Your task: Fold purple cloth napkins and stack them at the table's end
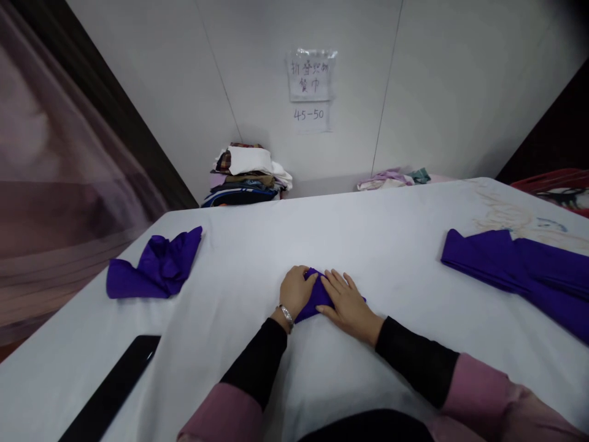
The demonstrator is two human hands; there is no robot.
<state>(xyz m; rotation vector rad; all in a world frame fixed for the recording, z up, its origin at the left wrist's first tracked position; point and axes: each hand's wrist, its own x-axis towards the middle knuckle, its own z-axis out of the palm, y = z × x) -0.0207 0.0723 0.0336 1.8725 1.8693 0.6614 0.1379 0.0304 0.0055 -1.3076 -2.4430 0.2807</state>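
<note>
A small folded purple cloth (315, 298) lies on the white-covered table (368, 227) between my two hands. My left hand (295, 291) rests on its left edge, fingers curved over the cloth and partly hidden, with a silver bracelet at the wrist. From the right, my right hand (344, 302) lies flat on the cloth with its fingers spread. A crumpled purple cloth (161, 267) sits at the table's left side, and a longer layered purple cloth (519, 267) stretches along the right side.
A black flat object (113, 387) lies at the lower left. Behind the table are a stack of folded clothes (251, 178) and a smaller cloth pile (391, 178). Handwritten paper signs (310, 86) hang on the wall. A sheer pink curtain (59, 159) hangs left.
</note>
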